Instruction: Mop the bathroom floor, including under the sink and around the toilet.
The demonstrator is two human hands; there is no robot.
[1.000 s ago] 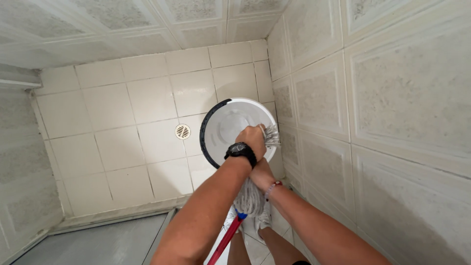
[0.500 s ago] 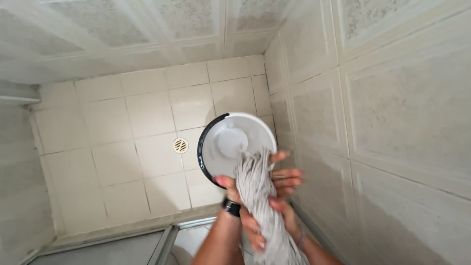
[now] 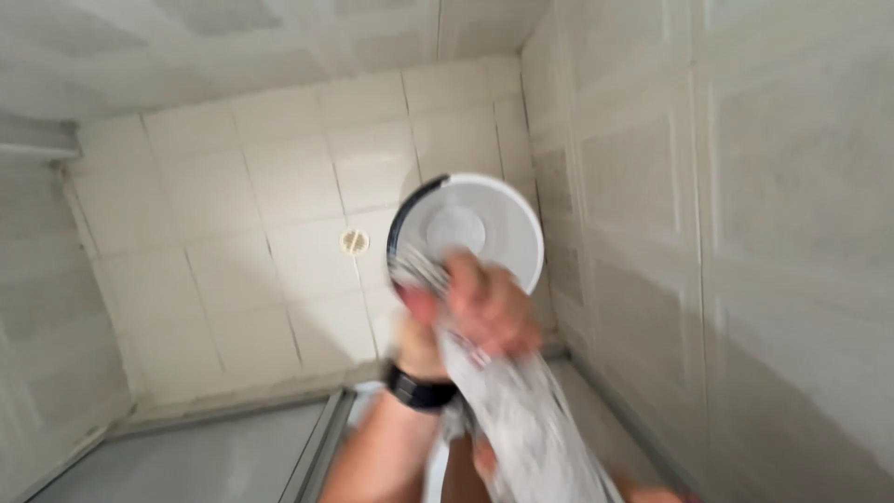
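Grip: left hand [image 3: 475, 307] clenched around stringy grey mop head [image 3: 521, 419]; right hand's grip cannot be told.
Bucket: round white plastic bucket [image 3: 466, 224], dark rim, floor's far right corner.
Floor: square pale tiles, small round drain [image 3: 354, 241].

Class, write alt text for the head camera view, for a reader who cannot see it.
A blurred downward view shows hands gripping a grey string mop head above a white bucket with a dark rim. The left wrist wears a black watch. The bucket stands on pale floor tiles beside a round drain, in the corner of tiled walls.
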